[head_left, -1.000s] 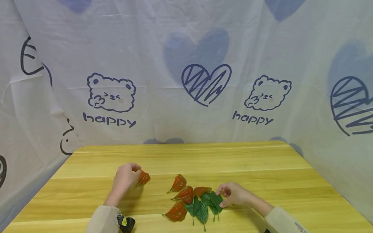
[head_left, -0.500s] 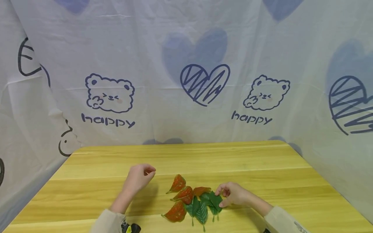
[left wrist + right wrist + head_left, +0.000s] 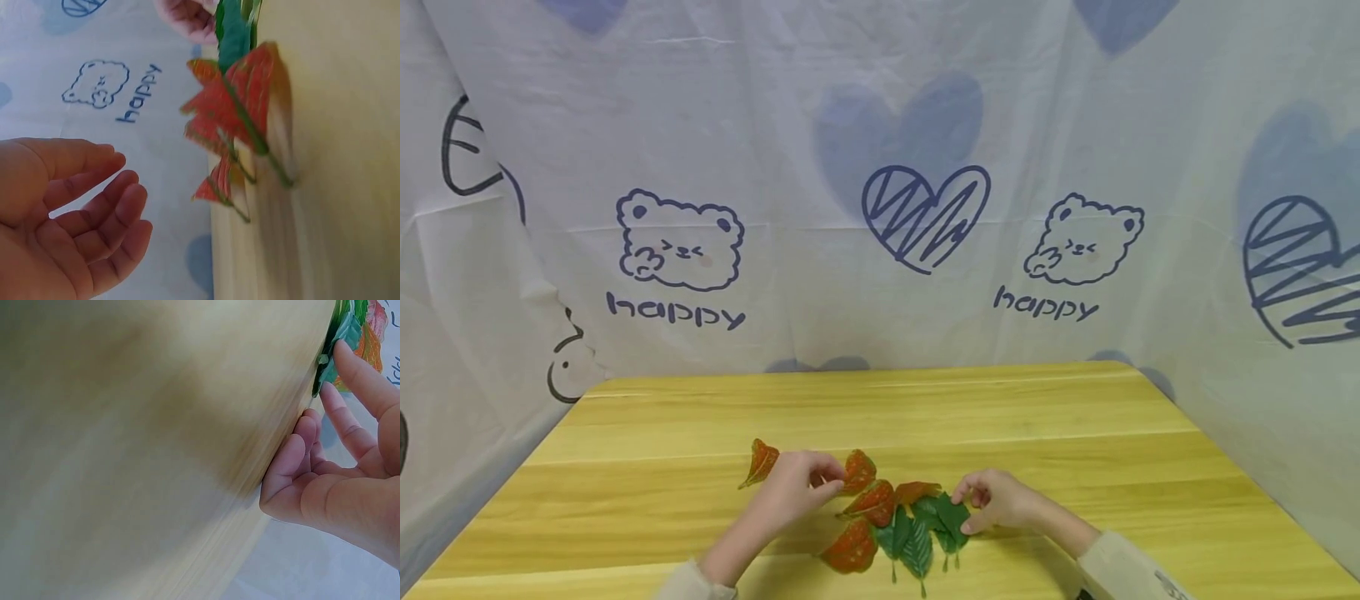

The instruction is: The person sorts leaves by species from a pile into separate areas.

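Note:
My left hand (image 3: 805, 483) hovers over the left of the leaf cluster, its fingertips overlapping the topmost red leaf (image 3: 859, 471) in the head view. In the left wrist view that hand (image 3: 81, 219) is loosely curved and has nothing between thumb and fingers. Two more red leaves (image 3: 852, 546) lie below, beside an orange-red leaf (image 3: 917, 492). Several green leaves (image 3: 917, 546) overlap at the cluster's right. My right hand (image 3: 1003, 500) rests at their right edge; in the right wrist view two extended fingertips touch a green leaf (image 3: 342, 347), while the other fingers curl against the tabletop.
A single red leaf (image 3: 761, 461) lies apart on the left, partly behind the left hand. Everything sits on a yellow wood-grain table (image 3: 1037, 417). A white cloth (image 3: 820, 292) printed with hearts and bears hangs behind and at both sides.
The left hand has let go of the separate red leaf at the left and moved right and nearer, to the cluster. The right hand has stayed in place on the green leaves.

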A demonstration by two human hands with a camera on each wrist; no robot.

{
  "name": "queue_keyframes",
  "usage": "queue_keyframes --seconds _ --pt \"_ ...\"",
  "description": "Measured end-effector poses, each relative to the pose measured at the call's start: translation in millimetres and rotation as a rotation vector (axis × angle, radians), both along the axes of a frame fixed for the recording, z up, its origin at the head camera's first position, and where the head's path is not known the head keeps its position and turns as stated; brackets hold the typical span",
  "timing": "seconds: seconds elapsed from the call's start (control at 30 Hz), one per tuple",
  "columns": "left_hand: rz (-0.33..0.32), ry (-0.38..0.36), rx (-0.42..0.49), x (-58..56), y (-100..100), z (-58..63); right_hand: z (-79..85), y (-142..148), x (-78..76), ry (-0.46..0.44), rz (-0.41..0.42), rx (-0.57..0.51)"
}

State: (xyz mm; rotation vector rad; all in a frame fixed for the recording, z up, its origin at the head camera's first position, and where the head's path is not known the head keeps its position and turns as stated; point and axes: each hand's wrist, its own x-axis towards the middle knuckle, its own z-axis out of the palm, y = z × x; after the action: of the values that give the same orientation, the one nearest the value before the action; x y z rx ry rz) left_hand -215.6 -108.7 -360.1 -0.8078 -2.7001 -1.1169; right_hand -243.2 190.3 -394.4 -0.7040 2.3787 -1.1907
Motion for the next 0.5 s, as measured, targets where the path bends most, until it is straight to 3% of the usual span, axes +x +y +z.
queue_keyframes --seconds 0.33,0.5 --pt "-0.138 -0.195 0.009 8.7 8 -10.3 -1.0 -1 -0.3 -0.002 0.002 -0.012" --pt "-0.181 -0.223 -0.012 8.2 12 -16.5 -0.8 -1 0.1 0.002 0.002 -0.004"
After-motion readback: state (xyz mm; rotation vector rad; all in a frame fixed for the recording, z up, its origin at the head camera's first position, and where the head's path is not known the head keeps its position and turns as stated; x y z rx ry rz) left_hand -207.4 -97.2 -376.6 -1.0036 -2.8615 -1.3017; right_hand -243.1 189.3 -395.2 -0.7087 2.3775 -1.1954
